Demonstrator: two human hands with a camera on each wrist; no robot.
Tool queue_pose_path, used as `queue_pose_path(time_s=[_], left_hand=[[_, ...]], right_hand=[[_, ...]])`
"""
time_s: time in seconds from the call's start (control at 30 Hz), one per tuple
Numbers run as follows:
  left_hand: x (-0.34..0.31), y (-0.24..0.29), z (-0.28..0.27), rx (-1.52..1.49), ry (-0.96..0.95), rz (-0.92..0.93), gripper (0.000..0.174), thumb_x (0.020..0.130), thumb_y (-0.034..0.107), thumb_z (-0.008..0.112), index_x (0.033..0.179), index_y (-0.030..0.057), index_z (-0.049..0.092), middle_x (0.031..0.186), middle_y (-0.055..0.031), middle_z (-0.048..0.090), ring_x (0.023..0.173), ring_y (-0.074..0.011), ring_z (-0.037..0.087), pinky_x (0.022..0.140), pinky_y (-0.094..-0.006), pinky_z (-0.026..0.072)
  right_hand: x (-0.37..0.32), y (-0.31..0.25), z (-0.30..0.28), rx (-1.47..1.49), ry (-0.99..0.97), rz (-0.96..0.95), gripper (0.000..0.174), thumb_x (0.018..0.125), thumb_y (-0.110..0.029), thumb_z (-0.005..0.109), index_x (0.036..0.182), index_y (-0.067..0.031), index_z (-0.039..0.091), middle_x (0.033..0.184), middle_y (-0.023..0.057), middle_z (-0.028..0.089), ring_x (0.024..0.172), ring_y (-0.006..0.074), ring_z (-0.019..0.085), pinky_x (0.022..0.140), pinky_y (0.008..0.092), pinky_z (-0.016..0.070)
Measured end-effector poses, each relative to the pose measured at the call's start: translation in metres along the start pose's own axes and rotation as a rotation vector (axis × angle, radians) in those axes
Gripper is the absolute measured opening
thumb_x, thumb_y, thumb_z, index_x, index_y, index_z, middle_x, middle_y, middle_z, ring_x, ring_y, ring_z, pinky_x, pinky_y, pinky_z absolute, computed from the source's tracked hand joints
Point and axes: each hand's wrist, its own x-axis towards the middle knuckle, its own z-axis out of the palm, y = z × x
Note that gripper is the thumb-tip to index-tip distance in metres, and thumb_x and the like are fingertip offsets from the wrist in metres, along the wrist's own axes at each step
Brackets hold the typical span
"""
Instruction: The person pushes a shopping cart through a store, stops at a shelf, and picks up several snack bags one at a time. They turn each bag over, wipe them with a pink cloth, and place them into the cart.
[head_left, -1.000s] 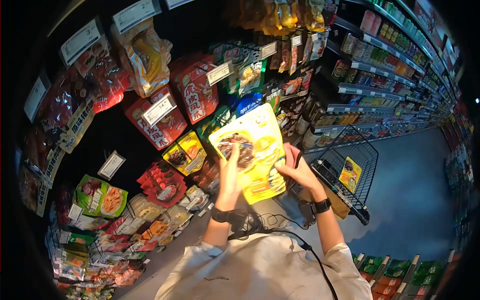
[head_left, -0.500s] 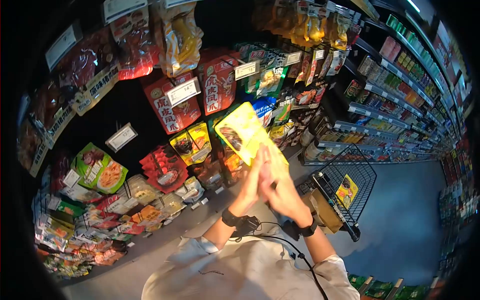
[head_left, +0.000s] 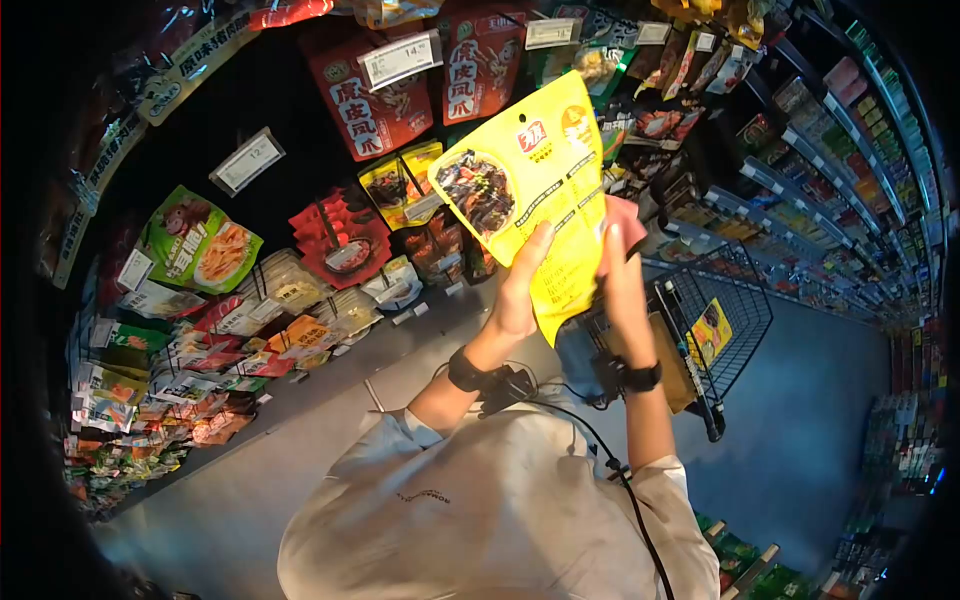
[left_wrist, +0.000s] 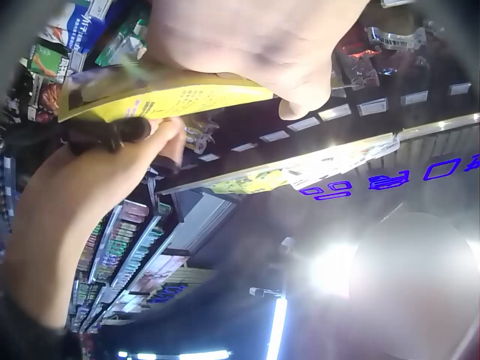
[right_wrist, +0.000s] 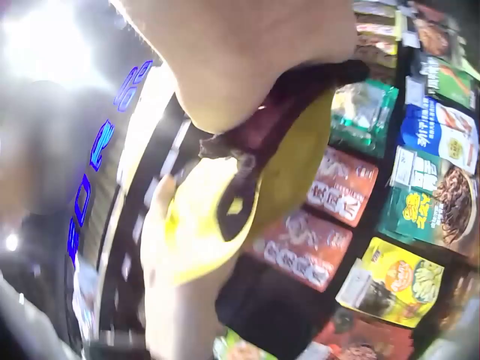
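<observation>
A yellow food packet (head_left: 540, 180) with a picture of a dark dish is held up tilted in front of the shirt. My left hand (head_left: 520, 290) grips its lower left side, the thumb lying on the front. At its lower right edge is my right hand (head_left: 627, 300), holding that edge. A flat reddish piece (head_left: 626, 222) shows by the right fingertips. In the right wrist view the yellow packet (right_wrist: 202, 217) bends, with a dark fold beside the right hand (right_wrist: 247, 52). The left wrist view has the packet (left_wrist: 172, 94) edge-on below the left hand (left_wrist: 255, 45).
Hanging red packets (head_left: 368, 105), a small yellow packet (head_left: 402, 185) and a green packet (head_left: 197, 243) fill the shelf ahead and left. A wire cart (head_left: 760, 300) stands at the right, carrying another yellow packet (head_left: 711, 332). A black cable (head_left: 590, 430) crosses the shirt.
Half a second ago the hands were together over the packet's lower part; now they are apart at its two sides. The packet is higher in view, its front showing clearly.
</observation>
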Motion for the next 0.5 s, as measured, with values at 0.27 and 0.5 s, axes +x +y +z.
queue_pose_path(time_s=[0.27,0.5], left_hand=[[0.01,0.015,0.007,0.242,0.099,-0.113,0.053,0.098,0.02,0.063,0.142,-0.0035,0.043,0.133,-0.0126,0.058,0.118,-0.0174,0.058,0.1,-0.0316,0.0464],[-0.001,-0.032,0.008,0.444,0.071,0.059,0.103,0.089,0.013,0.075,0.158,0.0067,-0.001,0.153,-0.0205,0.031,0.145,-0.0261,0.029,0.118,-0.0377,0.0242]], right_hand=[[-0.036,0.023,-0.041,0.312,0.043,0.157,0.043,0.094,-0.019,0.069,0.129,0.0013,0.055,0.113,0.0039,0.066,0.093,0.0109,0.064,0.082,0.0216,0.0489],[-0.057,0.04,-0.07,-0.462,0.204,-0.148,0.023,0.095,-0.018,0.066,0.104,0.0037,0.065,0.074,0.0048,0.066,0.062,0.0114,0.063,0.058,0.0265,0.0492]])
